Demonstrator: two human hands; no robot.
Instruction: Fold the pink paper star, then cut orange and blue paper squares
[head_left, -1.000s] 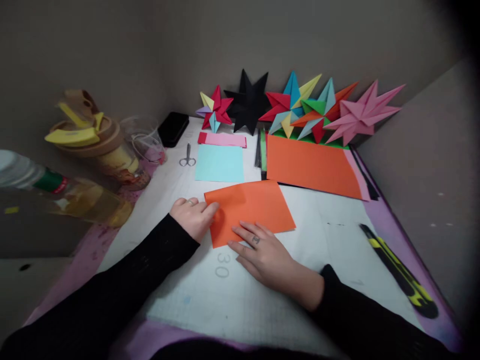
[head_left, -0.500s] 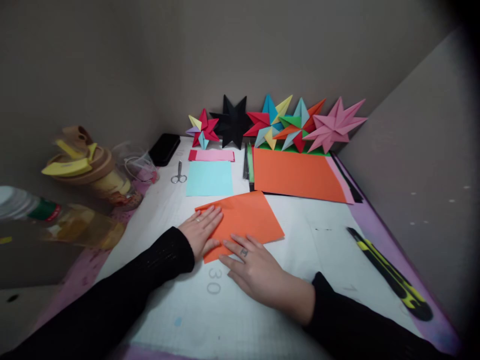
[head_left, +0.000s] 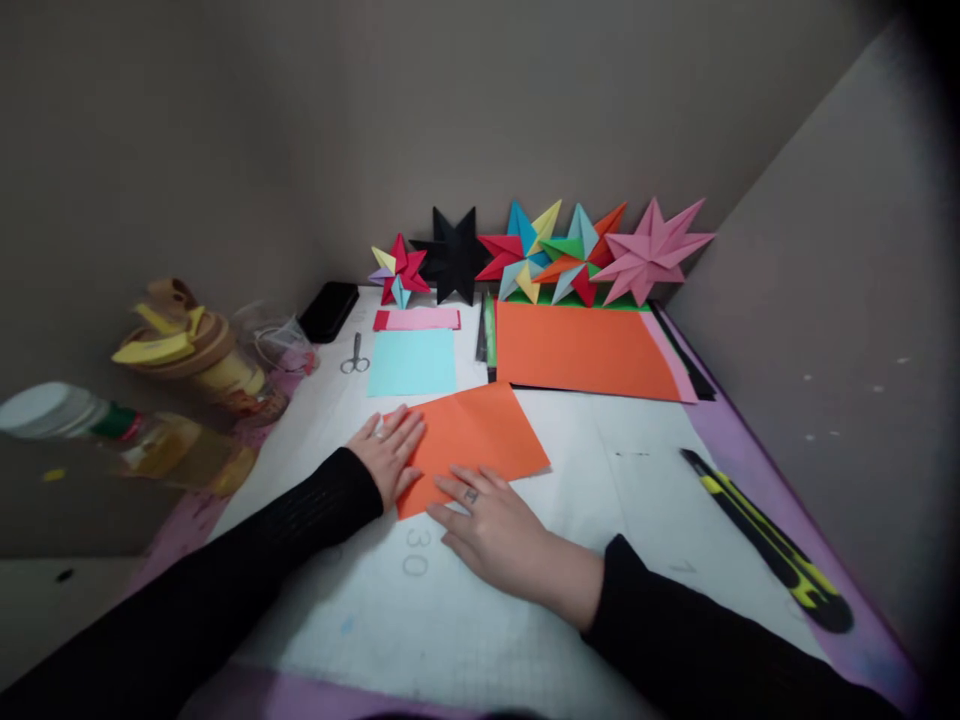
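An orange sheet of paper (head_left: 480, 430) lies tilted on the white mat in the middle of the head view. My left hand (head_left: 388, 452) rests flat on its left edge, fingers spread. My right hand (head_left: 487, 525) lies on its lower edge, palm down, fingers apart, a ring-like mark on one finger. Parts of the sheet's left and lower edges are hidden under my hands. Behind it are a light blue square of paper (head_left: 411, 362) and a stack topped by a larger orange sheet (head_left: 585, 350).
Small scissors (head_left: 355, 356), a pink strip (head_left: 420, 319) and a black phone (head_left: 328, 312) lie behind. Folded paper stars (head_left: 454, 255) lean against the wall. A box cutter (head_left: 769, 545) lies at right; a bottle (head_left: 127, 430) and a lidded cup (head_left: 202, 350) stand at left.
The view has shifted slightly, so most things appear a little further left. Both hands remain on the orange sheet in nearly the same places.
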